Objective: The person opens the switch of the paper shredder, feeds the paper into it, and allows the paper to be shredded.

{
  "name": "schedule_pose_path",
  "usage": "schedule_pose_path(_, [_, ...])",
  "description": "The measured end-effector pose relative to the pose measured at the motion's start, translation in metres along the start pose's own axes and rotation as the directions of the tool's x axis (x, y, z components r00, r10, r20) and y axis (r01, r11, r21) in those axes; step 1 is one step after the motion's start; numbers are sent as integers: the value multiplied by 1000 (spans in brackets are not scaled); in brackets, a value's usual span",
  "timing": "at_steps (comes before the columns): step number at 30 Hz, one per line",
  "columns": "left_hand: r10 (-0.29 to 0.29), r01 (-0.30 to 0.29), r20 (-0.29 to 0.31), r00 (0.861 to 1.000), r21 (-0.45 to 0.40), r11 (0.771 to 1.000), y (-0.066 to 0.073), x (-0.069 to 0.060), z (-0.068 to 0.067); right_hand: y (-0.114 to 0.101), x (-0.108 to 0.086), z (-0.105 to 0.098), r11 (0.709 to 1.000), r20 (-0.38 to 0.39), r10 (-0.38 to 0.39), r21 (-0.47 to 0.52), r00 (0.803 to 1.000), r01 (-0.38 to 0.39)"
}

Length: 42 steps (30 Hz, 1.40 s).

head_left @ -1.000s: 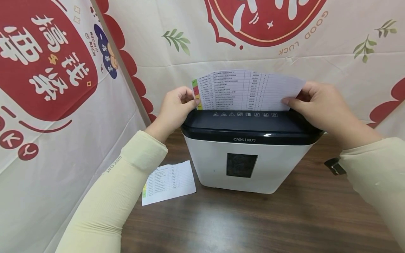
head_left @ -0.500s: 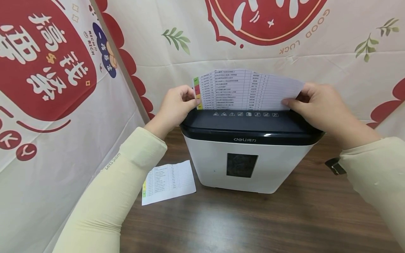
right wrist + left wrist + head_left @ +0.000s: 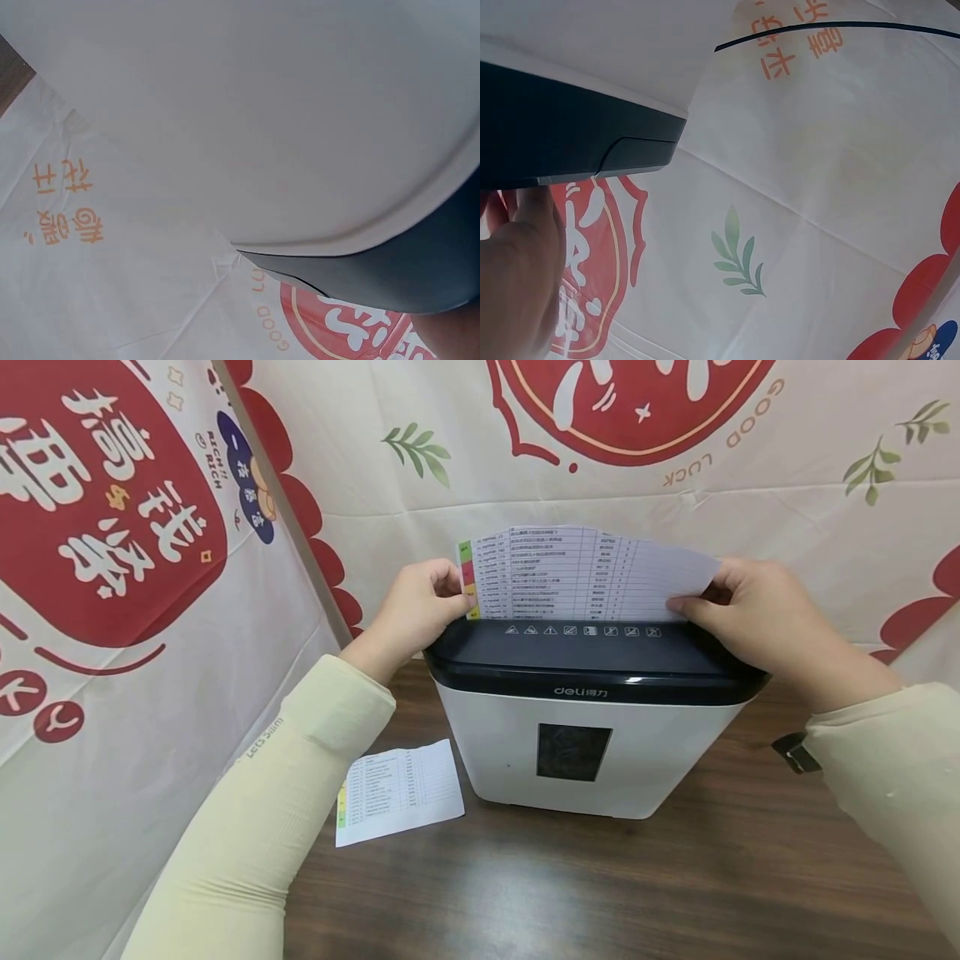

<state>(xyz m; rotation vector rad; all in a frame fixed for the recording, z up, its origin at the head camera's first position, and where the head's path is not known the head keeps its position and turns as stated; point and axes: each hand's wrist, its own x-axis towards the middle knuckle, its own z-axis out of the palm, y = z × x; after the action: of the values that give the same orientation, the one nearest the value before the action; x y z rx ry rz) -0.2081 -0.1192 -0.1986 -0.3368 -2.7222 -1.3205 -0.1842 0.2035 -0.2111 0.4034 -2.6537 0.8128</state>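
Observation:
A printed sheet of paper [image 3: 562, 572] with a coloured strip down its left side stands upright at the top of a paper shredder [image 3: 491, 735], its lower edge hidden behind the black lid. My left hand [image 3: 420, 610] pinches the sheet's left edge between thumb and fingers. At the opposite edge, my right hand [image 3: 757, 618] pinches it the same way, close above the lid. In the left wrist view part of the left hand [image 3: 521, 270] shows below the shredder's dark top [image 3: 570, 135]. Only a sliver of the right hand [image 3: 454, 334] appears in the right wrist view.
Another printed sheet [image 3: 405, 793] lies on the brown wooden table [image 3: 525, 893], left of the shredder. Behind stands a white cloth backdrop [image 3: 637, 510] with red prints, and a second printed cloth [image 3: 247, 635] closes off the left side.
Both hands keep their pinch on the sheet and barely move. The view shifts very slightly, and the sheet's top edge sways a little.

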Motion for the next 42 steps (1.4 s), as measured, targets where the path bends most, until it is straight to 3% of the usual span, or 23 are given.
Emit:
schedule_pose_path(5, [6, -6, -7, 1000, -6, 1000, 3, 0, 0, 1, 1, 0, 1000, 6, -8, -19, 1000, 8])
schedule_pose_path(16, [0, -7, 58, 998, 109, 994, 7, 3, -4, 0, 4, -1, 1000, 26, 9, -3, 1000, -9])
schedule_pose_path(29, [0, -16, 78, 997, 201, 980, 9, 3, -5, -2, 4, -2, 999, 41, 20, -28, 999, -18])
schedule_pose_path(42, [3, -11, 67, 998, 108, 994, 7, 0, -5, -1, 3, -2, 999, 53, 27, -35, 998, -25])
